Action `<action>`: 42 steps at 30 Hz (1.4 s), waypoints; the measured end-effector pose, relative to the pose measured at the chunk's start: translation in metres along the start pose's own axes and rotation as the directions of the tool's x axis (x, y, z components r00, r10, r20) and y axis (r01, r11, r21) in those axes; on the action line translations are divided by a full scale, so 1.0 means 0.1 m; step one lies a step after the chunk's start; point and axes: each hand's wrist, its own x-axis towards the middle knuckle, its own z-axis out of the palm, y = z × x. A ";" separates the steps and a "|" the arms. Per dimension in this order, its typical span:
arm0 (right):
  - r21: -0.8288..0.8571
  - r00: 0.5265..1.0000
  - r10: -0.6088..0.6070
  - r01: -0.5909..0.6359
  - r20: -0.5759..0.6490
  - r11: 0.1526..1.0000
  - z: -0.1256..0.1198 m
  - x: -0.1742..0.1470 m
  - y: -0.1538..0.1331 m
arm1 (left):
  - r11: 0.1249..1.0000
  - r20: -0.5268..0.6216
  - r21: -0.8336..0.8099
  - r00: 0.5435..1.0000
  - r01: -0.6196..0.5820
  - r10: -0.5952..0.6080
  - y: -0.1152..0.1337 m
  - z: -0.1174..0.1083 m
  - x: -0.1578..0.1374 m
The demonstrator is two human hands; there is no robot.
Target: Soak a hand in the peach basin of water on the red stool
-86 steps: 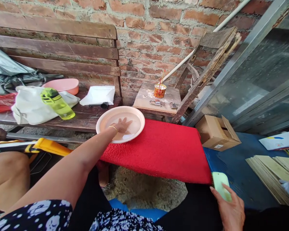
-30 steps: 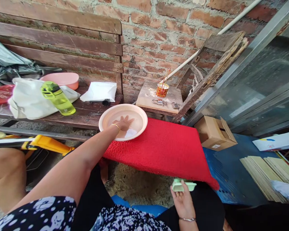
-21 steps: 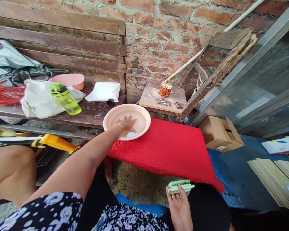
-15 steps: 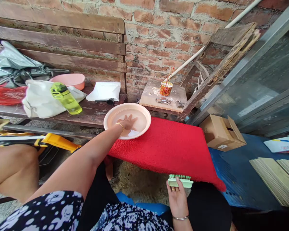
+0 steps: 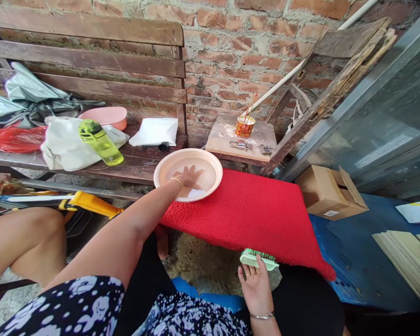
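Left hand reaches far forward, fingers spread flat inside a round pale-pink plastic basin holding shallow water; grip is splayed, clasping nothing. A thin gold bangle sits on that wrist. The basin rests on the far left corner of a red textured mat, which drapes over a low surface.

Right hand is close to the body, palm up, fingers curled under a small pale-green plastic scrubbing brush; grip is pinching the brush by its back, bristles pointing up and away. The brush sits at the mat's near edge, touching or just over it; cannot tell which. A slim bracelet circles the right wrist.

Behind the basin, a dark slatted wooden bench stands against a red brick wall. On it: a lime-green plastic drinking bottle lying tilted on a white cloth bag, and a folded white packet. A small wooden stool right of the bench carries a red-and-gold cup with sticks in it and a metal padlock. A brown cardboard box lies right of the mat.
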 end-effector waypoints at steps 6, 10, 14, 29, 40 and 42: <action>-0.099 0.999 0.046 -0.045 0.004 0.994 -0.04 0.18 0.05 | 1.000 -0.005 -0.003 1.000 -0.002 0.002 0.00 -0.01 -0.02; -0.150 0.995 0.094 -0.097 -0.021 0.984 -0.13 0.22 0.18 | 1.000 -0.004 0.008 1.000 0.012 -0.012 0.01 -0.01 -0.02; -0.095 0.988 0.152 -0.150 0.019 0.984 -0.14 0.09 0.26 | 1.000 -0.012 0.026 1.000 0.006 -0.006 0.00 0.00 -0.02; -0.002 0.979 0.195 -0.195 0.058 0.981 0.15 0.02 0.21 | 1.000 -0.001 0.019 1.000 0.021 -0.021 0.00 0.00 0.02; -0.491 0.842 0.291 -0.035 0.455 0.870 0.22 -0.36 0.24 | 1.000 -0.004 0.003 1.000 0.020 -0.020 -0.01 0.00 0.01; -0.584 0.780 0.304 0.095 0.546 0.806 0.30 -0.49 0.12 | 1.000 -0.001 0.005 1.000 0.020 -0.020 -0.01 0.01 0.02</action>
